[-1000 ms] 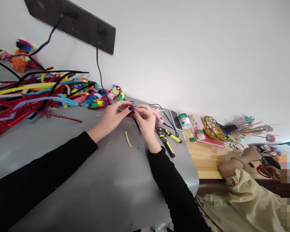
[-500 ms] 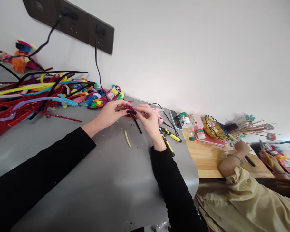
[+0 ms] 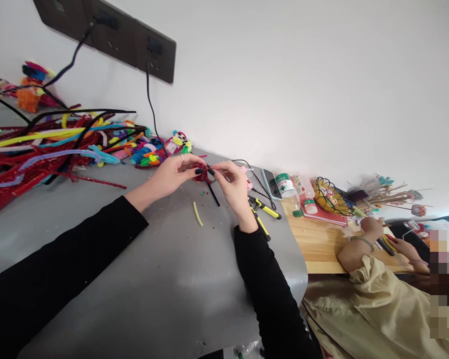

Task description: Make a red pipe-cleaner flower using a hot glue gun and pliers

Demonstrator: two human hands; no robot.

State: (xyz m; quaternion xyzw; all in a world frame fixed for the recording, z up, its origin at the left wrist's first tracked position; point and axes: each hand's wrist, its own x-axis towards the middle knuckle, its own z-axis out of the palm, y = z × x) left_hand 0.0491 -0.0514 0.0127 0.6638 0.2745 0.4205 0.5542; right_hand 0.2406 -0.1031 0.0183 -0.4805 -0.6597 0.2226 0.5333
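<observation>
My left hand (image 3: pixel 171 175) is closed in a pinch on a small red tinsel pipe cleaner piece (image 3: pixel 201 174), held just above the grey table. Against its right side, my right hand (image 3: pixel 230 185) pinches thumb to forefinger; a tiny dark bit shows at those fingertips, too small to name. Below the hands a short black pipe cleaner (image 3: pixel 214 195) slants on the table, its upper end hidden. A short pale yellow pipe cleaner (image 3: pixel 198 214) lies nearer me. Yellow-and-black pliers (image 3: pixel 264 212) rest right of my right wrist, and a pink glue gun (image 3: pixel 248 183) is partly covered behind it.
Loose pipe cleaners (image 3: pixel 52 149) pile up at the left, beside several colourful fuzzy figures (image 3: pixel 149 149). A phone (image 3: pixel 271 184), a bottle (image 3: pixel 287 189) and a yellow basket (image 3: pixel 331 197) stand to the right. A co-worker's hands (image 3: pixel 372 229) work at the wooden table, one holding yellow-handled pliers.
My right fingertips have shifted slightly right, and more of the red tinsel piece shows between my hands. The co-worker's far hand has moved left with the yellow-handled tool.
</observation>
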